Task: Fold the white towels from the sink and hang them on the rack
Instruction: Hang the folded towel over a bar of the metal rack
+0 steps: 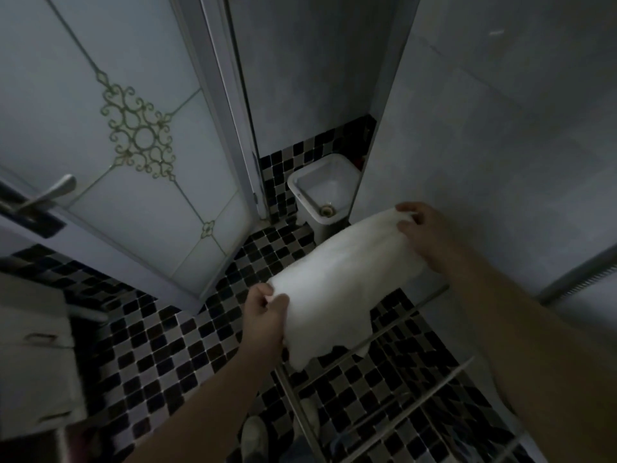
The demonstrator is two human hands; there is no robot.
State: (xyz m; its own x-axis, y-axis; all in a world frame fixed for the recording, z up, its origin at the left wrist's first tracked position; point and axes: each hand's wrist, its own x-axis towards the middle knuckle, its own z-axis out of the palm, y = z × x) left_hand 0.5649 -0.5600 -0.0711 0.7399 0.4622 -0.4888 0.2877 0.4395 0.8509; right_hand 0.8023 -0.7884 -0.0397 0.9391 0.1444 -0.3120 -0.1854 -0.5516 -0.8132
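Fingers [267, 292] and thumb of left hand [265, 315] pinching the near corner of white towel [340, 279]; right hand [420, 228] pinching the far corner likewise. Stretched between both, hanging above the bars of rack [394, 324], ragged lower edge at or just over one bar, hard to tell which. Likely draping now: keep tension even, level both corners, lower the middle across a single bar, release together. Off left, pale cabinet [33, 329]; below, checkered floor tiles [167, 345]. Farther, door [133, 145] standing ajar, crowding the left side. Farthest, small white basin [322, 188] in the corner.
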